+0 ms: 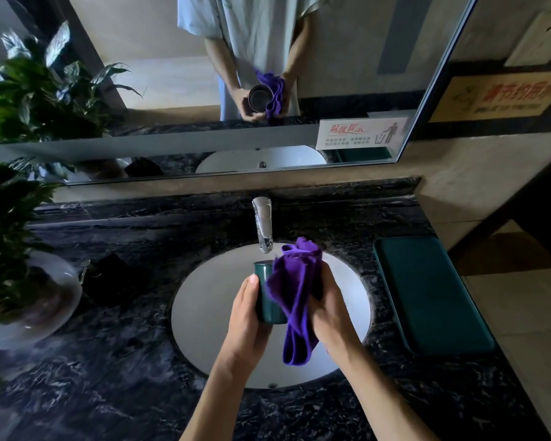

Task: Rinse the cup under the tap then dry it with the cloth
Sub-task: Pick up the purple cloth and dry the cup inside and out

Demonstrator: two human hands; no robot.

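Green cup [263,294], one, gripped by left hand [244,316]; right hand [330,310] clutches one purple cloth [295,297], seemingly against cup.

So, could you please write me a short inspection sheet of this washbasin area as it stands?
Surface: dark marbled counter around a white oval sink.
Job's things: green cup held upright over the sink, just below the tap; no running water visible. Purple cloth against the cup's right side.
Clutter: green tray right of the sink; potted plant in a glass bowl on the left; a dark object beside it, unclear.
Hands: left hand grips the cup; right hand holds the cloth.
Cables: nothing seen.
Surroundings: mirror with a notice, wall sign.
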